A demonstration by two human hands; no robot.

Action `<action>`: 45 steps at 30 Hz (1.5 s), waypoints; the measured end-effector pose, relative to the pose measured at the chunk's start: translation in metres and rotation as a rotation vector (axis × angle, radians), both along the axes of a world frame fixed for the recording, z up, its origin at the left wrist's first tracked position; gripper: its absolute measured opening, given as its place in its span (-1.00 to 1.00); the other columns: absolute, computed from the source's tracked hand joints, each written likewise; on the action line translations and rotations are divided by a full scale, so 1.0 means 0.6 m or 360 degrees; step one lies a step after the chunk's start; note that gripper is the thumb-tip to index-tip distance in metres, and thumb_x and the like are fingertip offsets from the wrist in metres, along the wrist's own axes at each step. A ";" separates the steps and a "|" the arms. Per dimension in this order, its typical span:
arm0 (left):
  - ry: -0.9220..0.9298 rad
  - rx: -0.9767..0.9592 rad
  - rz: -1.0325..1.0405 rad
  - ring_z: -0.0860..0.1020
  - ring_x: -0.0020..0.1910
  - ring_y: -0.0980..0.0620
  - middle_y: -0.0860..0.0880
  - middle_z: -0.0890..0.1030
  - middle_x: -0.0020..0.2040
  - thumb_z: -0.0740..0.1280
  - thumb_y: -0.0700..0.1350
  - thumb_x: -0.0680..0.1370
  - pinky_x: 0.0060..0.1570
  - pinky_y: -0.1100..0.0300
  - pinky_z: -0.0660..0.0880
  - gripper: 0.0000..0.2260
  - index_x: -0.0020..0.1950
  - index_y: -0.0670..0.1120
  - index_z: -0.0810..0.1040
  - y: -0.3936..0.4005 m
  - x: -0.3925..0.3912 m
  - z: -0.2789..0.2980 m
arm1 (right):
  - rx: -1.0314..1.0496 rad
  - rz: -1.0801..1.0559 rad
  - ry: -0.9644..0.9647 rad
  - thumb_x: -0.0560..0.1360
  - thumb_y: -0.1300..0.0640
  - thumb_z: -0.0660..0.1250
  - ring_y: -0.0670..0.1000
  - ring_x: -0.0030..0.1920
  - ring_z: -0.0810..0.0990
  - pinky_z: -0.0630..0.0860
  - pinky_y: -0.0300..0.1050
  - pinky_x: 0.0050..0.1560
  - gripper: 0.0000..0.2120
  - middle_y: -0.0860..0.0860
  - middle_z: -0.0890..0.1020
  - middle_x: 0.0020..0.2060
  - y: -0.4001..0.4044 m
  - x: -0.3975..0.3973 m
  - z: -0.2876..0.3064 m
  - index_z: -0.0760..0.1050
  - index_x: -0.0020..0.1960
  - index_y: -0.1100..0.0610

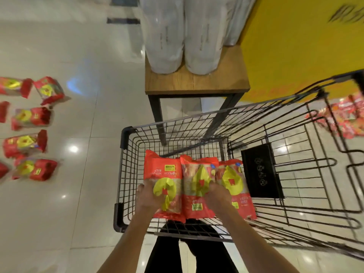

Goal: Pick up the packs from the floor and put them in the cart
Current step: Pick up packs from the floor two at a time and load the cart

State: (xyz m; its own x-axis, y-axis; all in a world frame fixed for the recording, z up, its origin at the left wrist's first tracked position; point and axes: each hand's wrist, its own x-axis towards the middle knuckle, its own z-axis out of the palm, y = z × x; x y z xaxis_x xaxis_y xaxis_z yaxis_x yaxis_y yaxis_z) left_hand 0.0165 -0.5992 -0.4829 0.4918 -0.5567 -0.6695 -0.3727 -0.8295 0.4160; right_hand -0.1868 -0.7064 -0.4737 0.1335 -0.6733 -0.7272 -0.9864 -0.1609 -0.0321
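Three red packs with yellow labels lie side by side inside the black wire cart (126, 174). My left hand (146, 198) grips the left pack (163, 174). My right hand (217, 196) grips the middle pack (195, 184) where it meets the right pack (235, 182). Several more red packs (29, 117) lie scattered on the pale tiled floor at the far left.
A wooden stand (197, 81) on black legs holds large white wrapped rolls (163, 36) just beyond the cart. A black panel (260, 170) sits in the cart's child seat. More red packs (346, 119) lie past the cart at right, under a yellow wall (295, 36).
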 end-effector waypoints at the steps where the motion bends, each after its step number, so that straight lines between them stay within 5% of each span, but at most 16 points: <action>1: 0.0023 -0.0068 0.0024 0.44 0.27 -0.17 -0.15 0.48 0.26 0.52 -0.05 0.46 0.23 -0.02 0.45 -0.36 0.45 -0.14 0.32 0.001 0.001 0.018 | -0.0059 0.0057 -0.0042 0.61 0.16 0.22 0.09 0.10 0.62 0.59 -0.02 0.07 -0.74 0.07 0.61 0.11 -0.003 0.009 0.027 0.47 0.28 0.14; 4: 0.0237 -0.0217 0.0159 0.55 0.12 -0.05 -0.10 0.56 0.17 0.47 -0.23 0.50 0.09 0.13 0.54 -0.54 0.35 -0.08 0.41 0.000 0.006 0.097 | -0.0283 0.0206 -0.0196 0.57 0.19 0.21 0.15 0.27 0.58 0.49 0.07 0.33 -0.66 0.10 0.63 0.20 -0.012 0.044 0.112 0.46 0.33 0.13; 6: 0.0187 -0.0327 0.0136 0.60 0.07 -0.05 -0.13 0.61 0.15 0.44 -0.23 0.53 -0.06 0.26 0.55 -0.68 0.23 -0.06 0.45 -0.004 0.014 0.157 | -0.0455 0.0333 -0.0297 0.59 0.16 0.21 0.12 0.32 0.55 0.45 0.00 0.31 -0.65 0.06 0.60 0.27 -0.019 0.073 0.170 0.46 0.37 0.10; 11: -0.0315 -0.0588 0.0037 0.48 0.33 -0.15 -0.16 0.51 0.36 0.38 -0.03 0.57 0.25 0.11 0.41 -0.50 0.46 -0.16 0.40 0.017 0.031 0.301 | -0.0830 0.0691 -0.0647 0.56 0.17 0.23 0.10 0.35 0.52 0.40 0.02 0.39 -0.59 0.05 0.58 0.32 0.003 0.146 0.283 0.49 0.39 0.10; 15: -0.0790 -0.0665 0.0078 0.44 0.37 -0.12 -0.09 0.45 0.43 0.24 0.09 0.55 0.29 0.05 0.43 -0.44 0.52 -0.07 0.35 0.085 0.033 0.398 | -0.0997 0.1032 -0.0996 0.23 0.16 0.53 0.06 -0.05 0.71 0.66 0.01 0.00 -0.61 -0.01 0.72 -0.09 0.060 0.190 0.368 0.70 0.06 0.06; 18: -0.1073 -0.0596 0.0172 0.42 0.41 -0.11 -0.08 0.42 0.47 0.20 0.12 0.50 0.32 0.00 0.44 -0.39 0.54 -0.04 0.33 0.163 0.035 0.444 | -0.1087 0.1322 -0.1235 0.21 0.08 0.51 0.03 -0.06 0.69 0.66 -0.02 -0.05 -0.60 -0.05 0.71 -0.09 0.111 0.232 0.424 0.70 0.05 0.03; 22: -0.1344 -0.0410 0.0440 0.50 0.34 -0.14 -0.09 0.47 0.44 0.30 0.10 0.50 0.23 -0.02 0.49 -0.43 0.50 -0.02 0.40 0.308 0.046 0.481 | -0.1013 0.1556 -0.1486 0.27 0.05 0.53 0.06 0.00 0.71 0.65 0.01 0.01 -0.57 -0.02 0.73 0.01 0.211 0.303 0.468 0.70 0.13 0.07; 27: -0.1542 -0.0185 0.0723 0.70 -0.02 -0.16 -0.14 0.68 0.10 0.51 0.06 0.24 -0.22 -0.01 0.65 -0.44 0.20 -0.10 0.64 0.523 0.076 0.521 | -0.0817 0.1843 -0.1705 0.21 0.06 0.55 0.07 -0.01 0.71 0.64 0.00 -0.02 -0.54 -0.02 0.73 -0.01 0.390 0.400 0.512 0.69 0.11 0.04; 32: -0.1614 0.0009 0.1007 0.69 0.03 -0.21 -0.19 0.68 0.14 0.46 0.07 0.27 -0.16 -0.06 0.66 -0.46 0.20 -0.12 0.65 0.726 0.116 0.525 | -0.0716 0.2121 -0.1881 0.38 -0.01 0.35 0.06 0.16 0.64 0.50 0.02 0.22 -0.57 -0.03 0.68 0.13 0.579 0.504 0.514 0.62 0.24 0.02; 37: -0.1639 0.0057 0.1220 0.68 0.07 -0.20 -0.16 0.67 0.17 0.20 0.13 0.38 -0.12 -0.07 0.65 -0.48 0.21 -0.09 0.64 0.905 0.195 0.521 | -0.0706 0.2321 -0.1950 0.25 -0.03 0.44 0.04 -0.08 0.70 0.62 -0.01 -0.03 -0.59 -0.03 0.71 -0.08 0.748 0.626 0.514 0.68 0.08 0.06; 45: -0.1701 0.0016 0.1365 0.66 0.12 -0.18 -0.14 0.66 0.19 0.19 0.09 0.45 -0.03 -0.06 0.63 -0.53 0.21 -0.11 0.63 1.106 0.349 0.507 | -0.0658 0.2497 -0.1809 0.23 0.01 0.46 0.06 -0.05 0.71 0.64 0.02 -0.02 -0.53 -0.02 0.72 -0.04 0.927 0.825 0.501 0.67 0.13 0.07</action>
